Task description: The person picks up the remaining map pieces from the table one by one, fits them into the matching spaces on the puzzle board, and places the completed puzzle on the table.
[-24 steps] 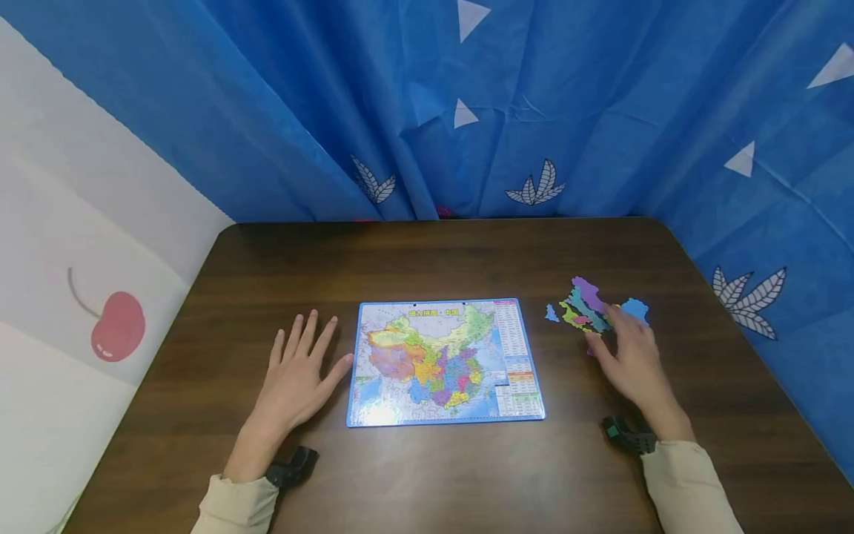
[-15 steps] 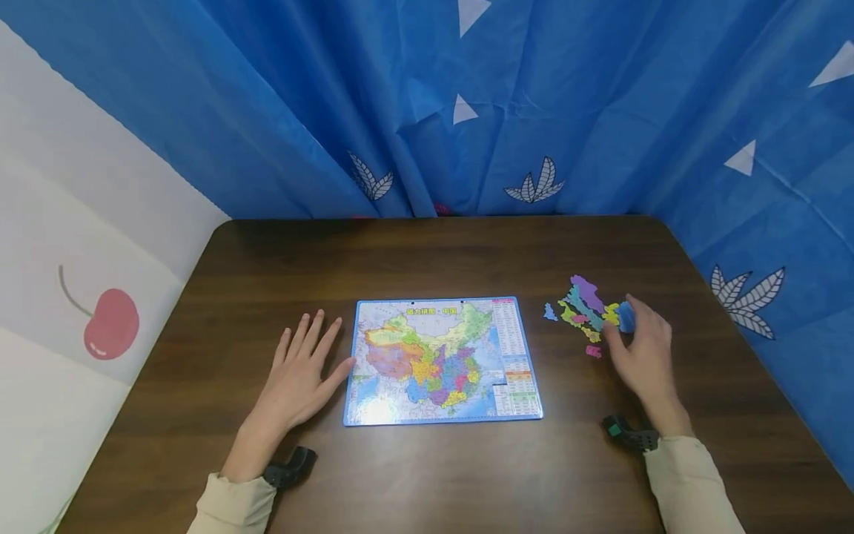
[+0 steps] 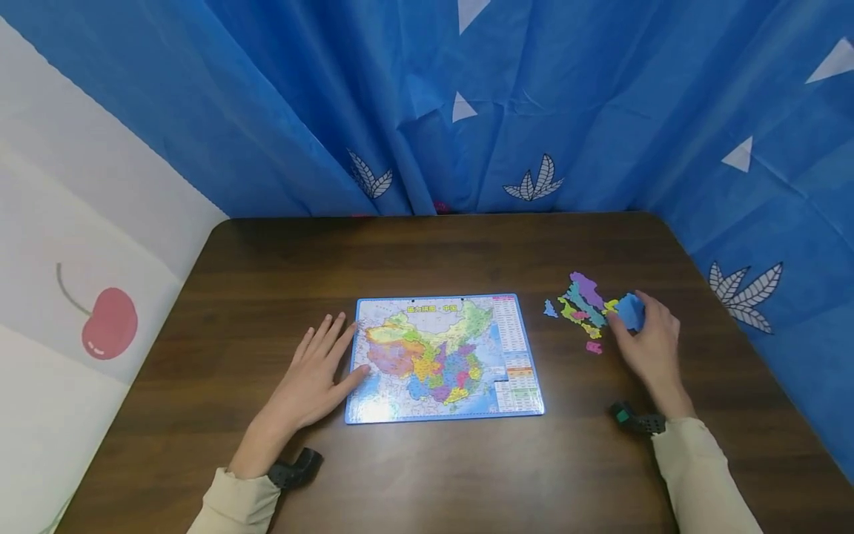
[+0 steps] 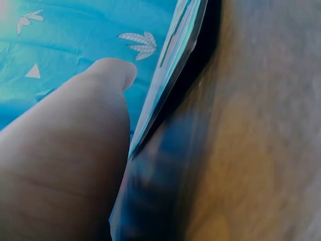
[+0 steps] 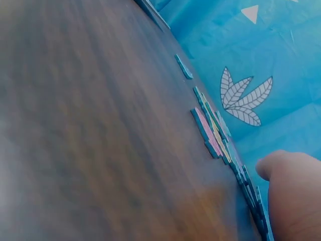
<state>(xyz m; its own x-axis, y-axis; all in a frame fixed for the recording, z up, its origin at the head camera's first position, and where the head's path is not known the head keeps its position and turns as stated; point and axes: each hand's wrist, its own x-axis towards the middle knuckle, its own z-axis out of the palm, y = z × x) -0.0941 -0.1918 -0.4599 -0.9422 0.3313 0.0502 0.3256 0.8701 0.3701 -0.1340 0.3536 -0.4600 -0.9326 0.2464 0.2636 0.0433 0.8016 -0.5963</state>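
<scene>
Your worktop (image 3: 440, 475) carries the map (image 3: 454, 360), lying flat. At the map's nine o'clock, your left hand (image 3: 316, 378) is spread, its thumb over the edge. Toward three o'clock, your right hand (image 3: 650, 348) pinches the blue piece (image 3: 629, 311) between thumb and fingers. The purple piece (image 3: 587, 288) lies at the map's two o'clock among others, the pink piece (image 3: 594, 347) at three.

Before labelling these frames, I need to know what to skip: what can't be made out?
Head view: print at the lower left of the map board, washed out by glare.
Head view: fine text in its right-hand panel, too small.
Head view: whether the right hand grips the blue piece, which it partly covers.
Right wrist view: most of that hand, cut off by the right edge.
Left wrist view: the table, blurred.
</scene>
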